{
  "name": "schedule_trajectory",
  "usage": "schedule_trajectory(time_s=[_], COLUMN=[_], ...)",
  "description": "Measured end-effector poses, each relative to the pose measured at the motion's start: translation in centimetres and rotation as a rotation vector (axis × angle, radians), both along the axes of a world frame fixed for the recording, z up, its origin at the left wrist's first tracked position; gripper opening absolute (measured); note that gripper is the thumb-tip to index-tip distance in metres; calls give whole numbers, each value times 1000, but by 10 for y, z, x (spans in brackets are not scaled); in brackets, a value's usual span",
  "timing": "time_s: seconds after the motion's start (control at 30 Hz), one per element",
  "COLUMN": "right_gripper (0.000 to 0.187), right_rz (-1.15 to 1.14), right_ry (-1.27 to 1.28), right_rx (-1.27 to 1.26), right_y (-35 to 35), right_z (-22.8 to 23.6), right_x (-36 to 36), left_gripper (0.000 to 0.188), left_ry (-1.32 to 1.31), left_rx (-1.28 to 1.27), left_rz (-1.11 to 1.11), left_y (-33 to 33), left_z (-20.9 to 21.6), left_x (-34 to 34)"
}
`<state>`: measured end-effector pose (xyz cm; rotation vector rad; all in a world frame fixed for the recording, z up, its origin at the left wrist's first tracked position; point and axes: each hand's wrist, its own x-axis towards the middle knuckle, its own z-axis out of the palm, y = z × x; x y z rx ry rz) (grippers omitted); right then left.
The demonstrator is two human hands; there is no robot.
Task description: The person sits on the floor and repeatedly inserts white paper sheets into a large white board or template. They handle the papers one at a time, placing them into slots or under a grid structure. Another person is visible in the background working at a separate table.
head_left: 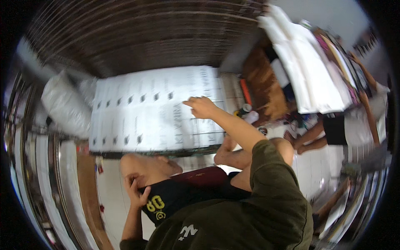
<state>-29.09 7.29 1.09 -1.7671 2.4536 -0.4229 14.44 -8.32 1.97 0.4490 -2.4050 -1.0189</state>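
Note:
Over a broad block of white printed boxes or cards (141, 116), laid close together in rows with small dark marks and grey lettering, my right hand (200, 107) reaches out. Its forefinger stretches to the left and the other fingers look loosely bent; I see nothing held in it. Whether the fingertips touch the white surface I cannot tell. My left hand (135, 189) rests at the hem of my black shorts (160, 193), by the left knee, thumb apart and fingers a little bent, with nothing in it.
A low dark stand (166, 154) carries the white block. On its left leans a bulging clear plastic bag (64, 104). White garments (308, 66) hang at the right, near a brown board (262, 79) and a roll of tape (246, 108). Another person (358, 125) is farther right.

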Motion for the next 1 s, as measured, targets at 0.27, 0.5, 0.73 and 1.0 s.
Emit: schedule_trajectory(time_s=[0.27, 0.5, 0.73, 1.0], right_gripper=[47, 49, 41, 29], right_rz=[88, 90, -26, -428], right_ry=[76, -261, -237, -99], right_rx=[42, -209, -484, -1113], right_y=[128, 171, 175, 253], right_z=[164, 164, 191, 240], right_x=[43, 105, 89, 74], left_gripper=[45, 62, 72, 70], left_ry=[-271, -482, -813, -808], left_rx=[-531, -417, -280, -144], left_rz=[57, -594, -879, -741], left_y=[52, 108, 135, 117], left_z=[40, 27, 3, -11], left_x=[-47, -124, -161, -162])
